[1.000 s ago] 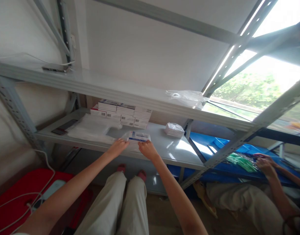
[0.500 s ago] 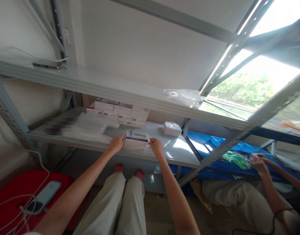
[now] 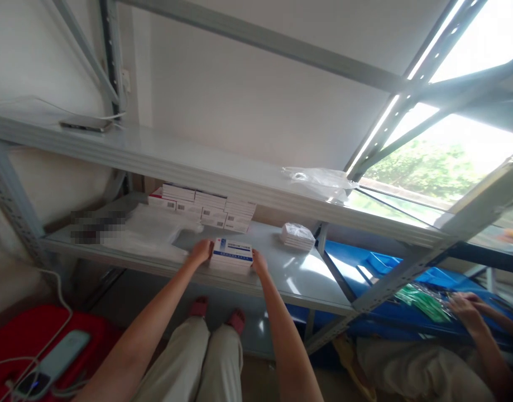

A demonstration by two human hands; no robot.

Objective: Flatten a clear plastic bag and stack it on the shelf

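Note:
A short stack of white-and-blue cardboard boxes [image 3: 233, 255] lies near the front edge of the lower shelf [image 3: 264, 240]. My left hand [image 3: 203, 251] is closed against the stack's left side. At its right side, my right hand [image 3: 259, 261] grips too, its fingertips partly hidden by the boxes. Clear plastic bags [image 3: 149, 229] lie flat on the shelf left of my left hand. Behind the stack stand rows of similar white boxes [image 3: 204, 209]. A small plastic-wrapped stack of boxes [image 3: 297, 237] sits to the right.
The upper shelf [image 3: 197, 153] crosses above my hands, with a plastic bag [image 3: 319, 181] and a flat dark device [image 3: 86, 123] on it. A red stool [image 3: 13, 324] bears a power bank [image 3: 66, 352] and cables. At right, another person's hands [image 3: 469, 310] handle green packets [image 3: 423, 301] by blue bins.
My right hand has gone from pinching clear plastic at the stack's right edge to pressing on its side. My left hand stays at the left side. The view has tipped slightly upward.

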